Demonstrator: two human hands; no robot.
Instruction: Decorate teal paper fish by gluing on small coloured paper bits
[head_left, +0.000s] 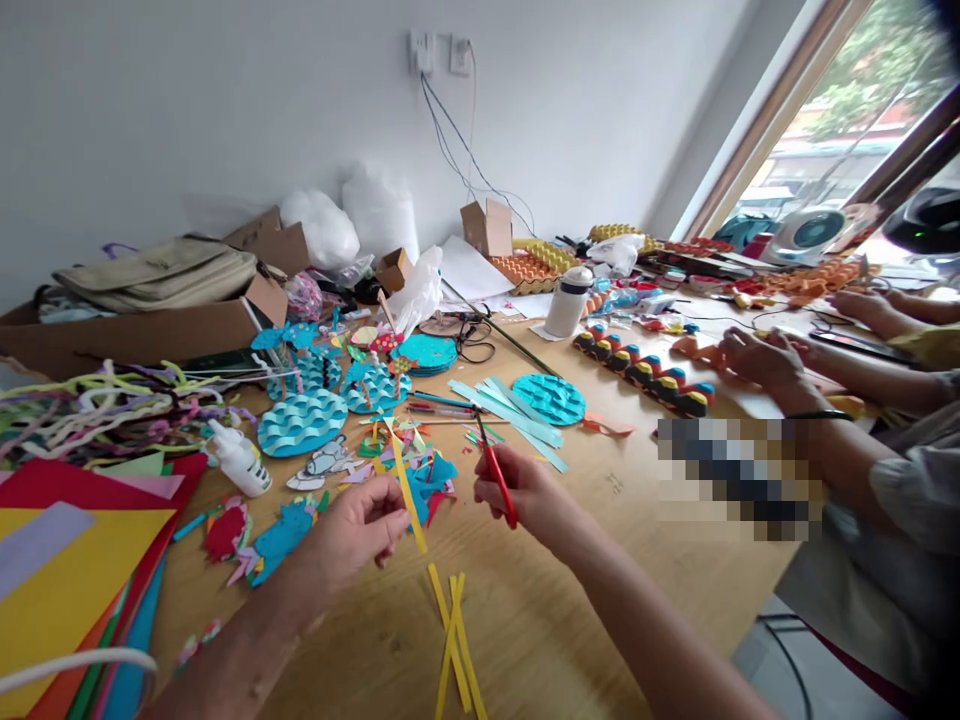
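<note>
1 yel. strip point(406, 481) in L hand point(366, 522) | red scissors point(496, 473) in R hand point(531, 500)

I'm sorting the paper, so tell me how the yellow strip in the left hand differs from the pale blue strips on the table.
The yellow strip is held up in the left hand; the pale blue strips lie on the table. The yellow strip is single, whereas the pale blue strips overlap in a loose group. Both are long and thin.
</note>
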